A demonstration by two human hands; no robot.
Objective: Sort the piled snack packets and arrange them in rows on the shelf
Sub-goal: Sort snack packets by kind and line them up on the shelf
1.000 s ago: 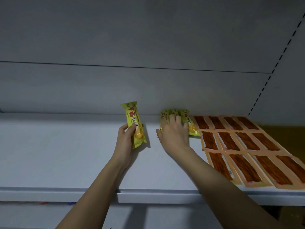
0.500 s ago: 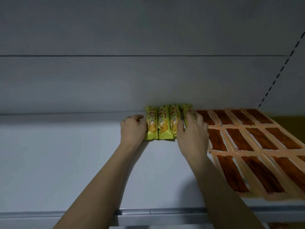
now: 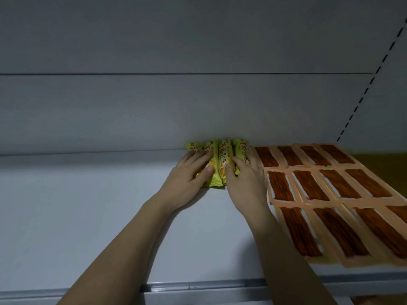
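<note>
Four long, narrow yellow-green foil snack packets (image 3: 217,164) lie flat side by side against the back edge of the white metal shelf (image 3: 88,216), their top ends touching the grey back panel (image 3: 198,106). A second ago only three lay there, and the left hand held the fourth packet upright, well to the left of them. That packet has since been laid at the left end of the group and pushed in against its neighbours.

The left hand (image 3: 187,177) now lies flat over the two left packets, fingers straight and pressing, thumb on the second. The right hand (image 3: 246,181) lies flat over the rightmost packet, fingers straight, thumb on the third. Neither hand grips anything; together they squeeze the group from both sides.

Just right of the yellow-green packets, filling the shelf's right part out to its front edge, flat orange-bordered packets with dark red-brown strips (image 3: 330,194) lie in three neat rows.

The first yellow-green row seems begun and is being squared up. The shelf's left half holds no packets, and the unsorted pile is not in view, so more fetching probably follows.
</note>
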